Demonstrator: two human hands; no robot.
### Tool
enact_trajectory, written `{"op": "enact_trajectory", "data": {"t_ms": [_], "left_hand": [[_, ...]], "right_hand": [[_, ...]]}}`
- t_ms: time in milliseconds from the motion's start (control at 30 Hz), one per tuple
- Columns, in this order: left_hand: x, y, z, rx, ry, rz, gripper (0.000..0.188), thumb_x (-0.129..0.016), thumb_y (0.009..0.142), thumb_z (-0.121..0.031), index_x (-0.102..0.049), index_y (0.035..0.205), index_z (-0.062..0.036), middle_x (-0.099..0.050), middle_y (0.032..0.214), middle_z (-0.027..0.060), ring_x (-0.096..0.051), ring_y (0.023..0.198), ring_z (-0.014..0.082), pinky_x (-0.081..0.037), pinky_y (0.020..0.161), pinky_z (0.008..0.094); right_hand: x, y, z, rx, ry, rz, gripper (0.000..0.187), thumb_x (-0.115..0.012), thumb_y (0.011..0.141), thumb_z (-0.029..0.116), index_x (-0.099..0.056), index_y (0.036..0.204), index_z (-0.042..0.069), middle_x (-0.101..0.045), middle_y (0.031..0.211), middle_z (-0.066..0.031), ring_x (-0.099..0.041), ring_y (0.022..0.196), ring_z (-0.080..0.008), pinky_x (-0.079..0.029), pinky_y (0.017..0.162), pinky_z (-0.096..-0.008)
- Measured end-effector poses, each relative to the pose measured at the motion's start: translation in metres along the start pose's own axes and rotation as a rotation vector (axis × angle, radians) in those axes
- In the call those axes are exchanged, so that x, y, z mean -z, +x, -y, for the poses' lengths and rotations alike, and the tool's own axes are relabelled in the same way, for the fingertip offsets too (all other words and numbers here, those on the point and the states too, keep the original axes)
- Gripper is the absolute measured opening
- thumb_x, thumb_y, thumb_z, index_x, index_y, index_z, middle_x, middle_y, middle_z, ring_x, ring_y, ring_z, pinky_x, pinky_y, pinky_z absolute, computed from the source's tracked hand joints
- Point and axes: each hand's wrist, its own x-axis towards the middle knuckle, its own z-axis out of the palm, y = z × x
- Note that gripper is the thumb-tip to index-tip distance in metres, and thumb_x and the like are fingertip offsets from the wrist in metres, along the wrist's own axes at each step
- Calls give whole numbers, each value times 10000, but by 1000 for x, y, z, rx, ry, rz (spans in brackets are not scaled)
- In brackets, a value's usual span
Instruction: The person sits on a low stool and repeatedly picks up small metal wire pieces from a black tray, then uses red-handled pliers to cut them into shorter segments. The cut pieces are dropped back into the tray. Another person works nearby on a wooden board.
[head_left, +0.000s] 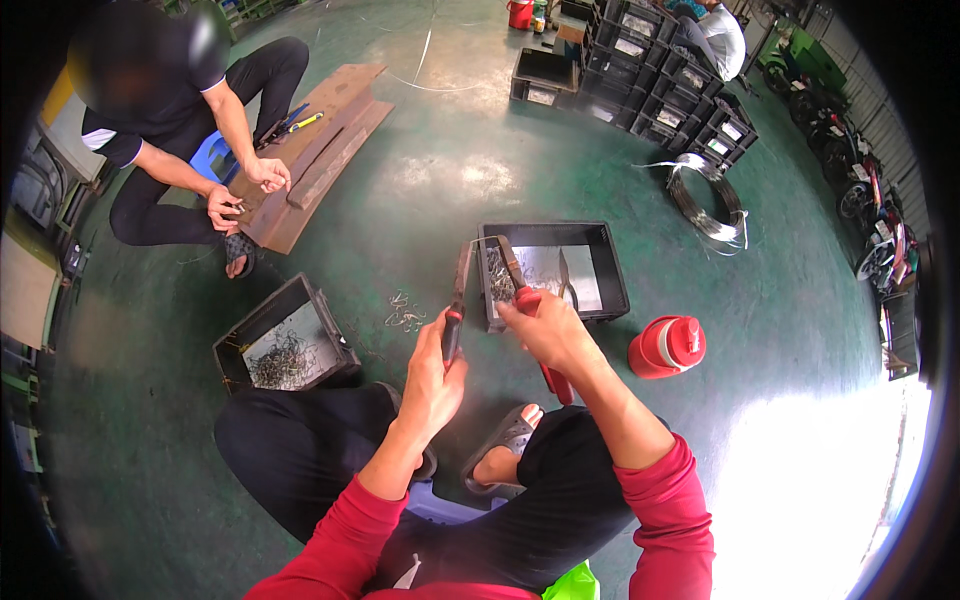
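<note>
My left hand [434, 388] is closed round the black-and-red handle of a pair of pliers [461, 285], jaws pointing away from me. My right hand [548, 332] grips red-handled pliers [511, 264]. A short thin wire [484, 238] spans the two tool tips; how firmly each jaw holds it is too small to tell. Both tools are raised in front of a black crate [620, 290] containing many small bent wire pieces [501, 275] and another dark plier-like tool [566, 280]. Several bent wires [403, 314] lie loose on the green floor, left of my left hand.
At left, another black crate [228, 345] holds tangled wire pieces [285, 362]. A red jug [667, 347] stands right of my right forearm. Farther off are a wire coil [706, 200], stacked black crates [640, 75], and a person [170, 130] seated by a rusty steel beam [325, 150].
</note>
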Motion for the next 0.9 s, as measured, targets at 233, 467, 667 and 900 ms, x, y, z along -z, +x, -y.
{"op": "enact_trajectory", "data": {"t_ms": [233,467,667,900], "left_hand": [[5,-3,-5,158,-185,100,371,-522,821,3,-486,1191,11,-543,933,74,-544,760,147,-472,680,286],[17,-7,-21,396,-453,253,430,-481,828,13,-463,1257,-1,-541,1058,84,-572,884,164,-535,715,327],[25,-4,-29,481,-585,314,446,-474,820,14,-455,1266,13,-530,1089,99,-576,920,190,-556,710,360],[30,-4,-33,514,-745,309,305,-495,815,-21,-508,1120,-8,-583,858,74,-595,755,160,-541,689,333]], "right_hand": [[7,-8,6,-20,-111,-52,557,-611,836,412,-506,1081,-77,-629,939,-293,-608,946,-419,-474,828,-460],[3,-5,-5,31,-205,-130,430,-634,826,294,-491,1040,-51,-638,890,-271,-620,892,-416,-485,797,-454],[-3,1,-19,155,-170,-226,355,-635,835,262,-494,976,-32,-625,824,-277,-597,823,-455,-463,716,-506],[-2,11,-31,216,-217,-228,335,-644,828,236,-504,1005,-13,-626,840,-268,-592,837,-453,-460,716,-504]]}}
